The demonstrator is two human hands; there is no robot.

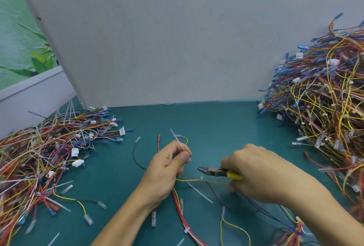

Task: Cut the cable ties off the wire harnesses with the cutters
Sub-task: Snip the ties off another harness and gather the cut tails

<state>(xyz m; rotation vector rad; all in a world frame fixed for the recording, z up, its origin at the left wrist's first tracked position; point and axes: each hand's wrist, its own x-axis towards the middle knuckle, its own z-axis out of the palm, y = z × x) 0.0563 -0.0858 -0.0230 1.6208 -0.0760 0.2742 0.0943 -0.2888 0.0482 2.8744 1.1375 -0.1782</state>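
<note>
Harness (179,210) lies at centre of desk (216,127), upper end bunched in L hand (167,167). Grip there is a curled fist w/ thumb pressed over the wires. White tie (177,141) sticks up out of the fist beside a small yellow loop. Red and black wire ends fan out to the L of it. Rest of harness trails toward the viewer: red wires run down the desk, one yellow wire runs R under the cutters (216,172).

R hand (258,175) has the cutters by the yellow handles, grip closed round them. Nose points L at L hand, just apart from it. Jaws look together, not on the tie.

Cut tie (200,192) lies loose on desk just below the cutters. L pile (45,151) of harnesses is low and spread out. R pile (325,98) is taller, up against grey panel (177,39).
</note>
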